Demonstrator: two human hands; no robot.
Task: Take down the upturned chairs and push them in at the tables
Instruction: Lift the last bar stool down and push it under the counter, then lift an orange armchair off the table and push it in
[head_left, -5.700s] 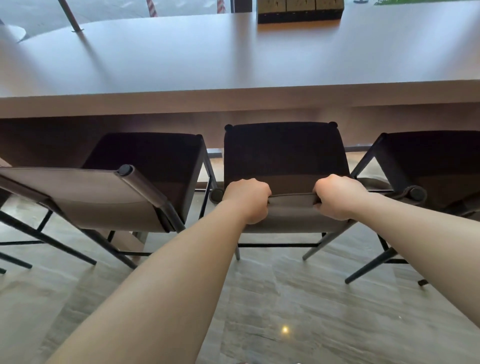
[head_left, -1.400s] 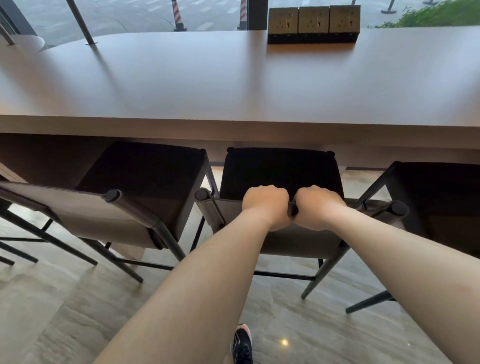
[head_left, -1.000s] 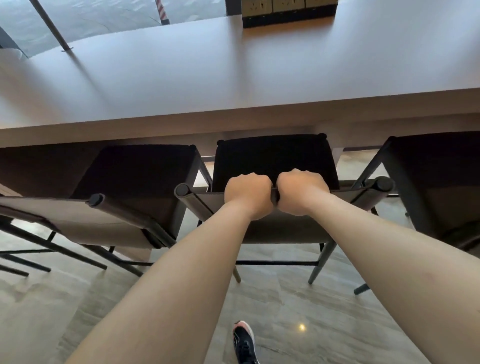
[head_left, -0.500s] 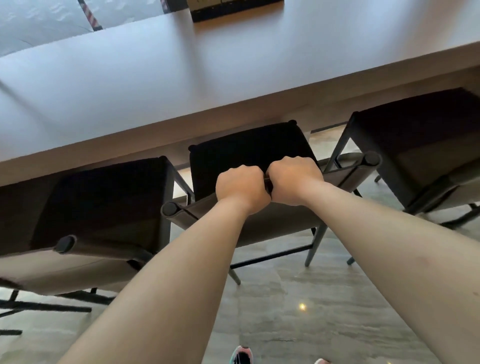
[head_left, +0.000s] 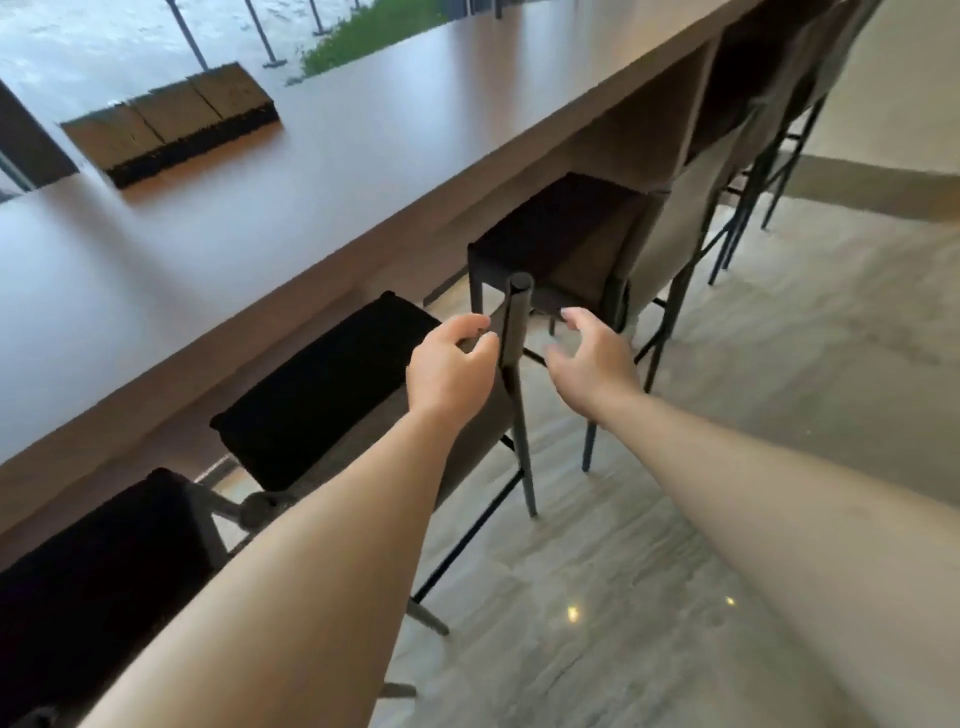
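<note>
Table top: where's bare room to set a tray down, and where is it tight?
Free: on the table, the strip between the socket block and the near edge, and the stretch right of the block. Tight: under the edge, where chairs stand close side by side.

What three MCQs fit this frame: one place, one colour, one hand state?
1. The brown block sits on: A. a shelf B. the tabletop C. a cart
2. The chair seats are: A. red B. white C. black
3. The right hand is: A. open, holding nothing B. gripping a cup C. balled in a fist

Answers: 1 B, it rests directly on the wooden surface. 2 C, each seat in view is black. 3 A, its fingers are spread in the air beside the chair post.
</note>
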